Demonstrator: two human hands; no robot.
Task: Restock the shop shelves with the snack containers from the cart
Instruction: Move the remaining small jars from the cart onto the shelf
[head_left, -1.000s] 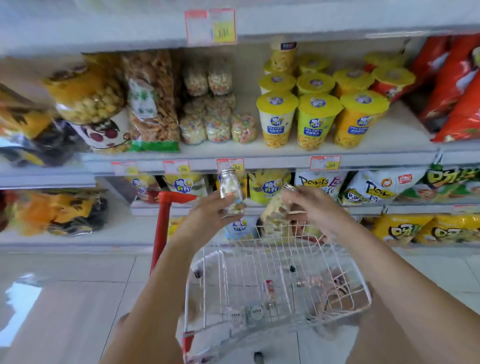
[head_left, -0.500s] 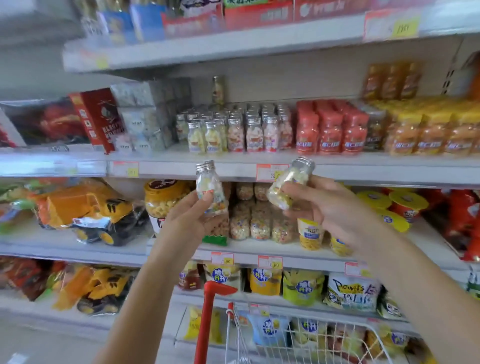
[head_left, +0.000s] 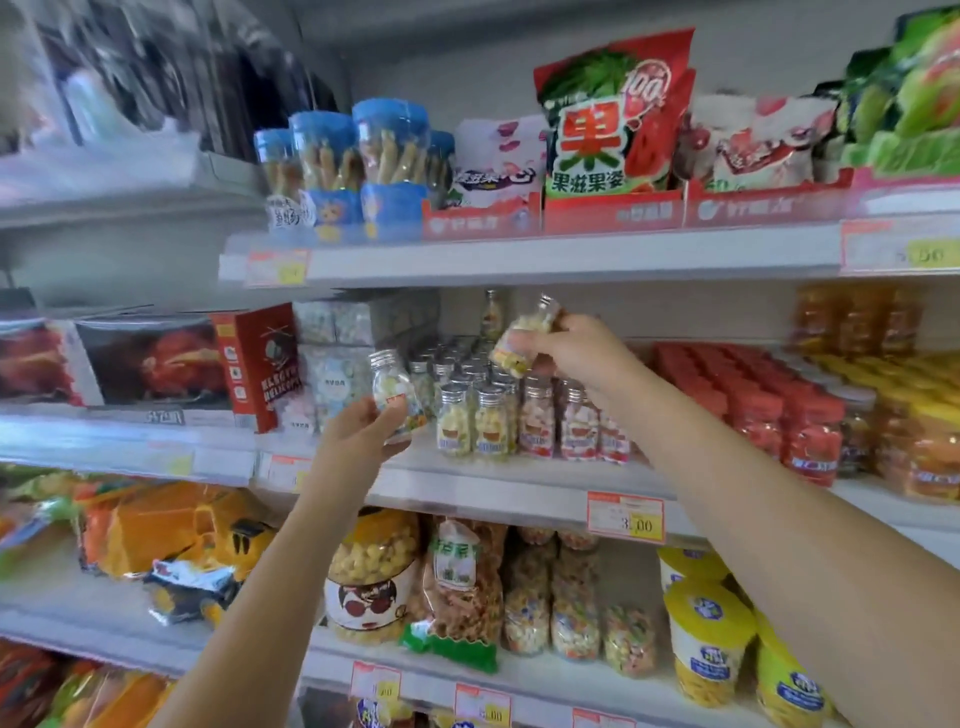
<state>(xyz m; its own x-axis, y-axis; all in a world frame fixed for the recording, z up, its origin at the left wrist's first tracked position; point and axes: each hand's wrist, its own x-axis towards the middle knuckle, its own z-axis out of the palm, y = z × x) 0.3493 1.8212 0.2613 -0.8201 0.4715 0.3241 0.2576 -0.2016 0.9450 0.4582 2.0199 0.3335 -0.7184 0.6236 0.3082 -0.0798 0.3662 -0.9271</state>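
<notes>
The left hand (head_left: 358, 434) holds a little bottle (head_left: 390, 387) standing up, fingers curled round its bottom, just left of the row of bottles (head_left: 535, 421) on the shelf (head_left: 493, 488). The right hand (head_left: 569, 353) grips a second bottle (head_left: 524, 338), tipped sideways, just above that row.
</notes>
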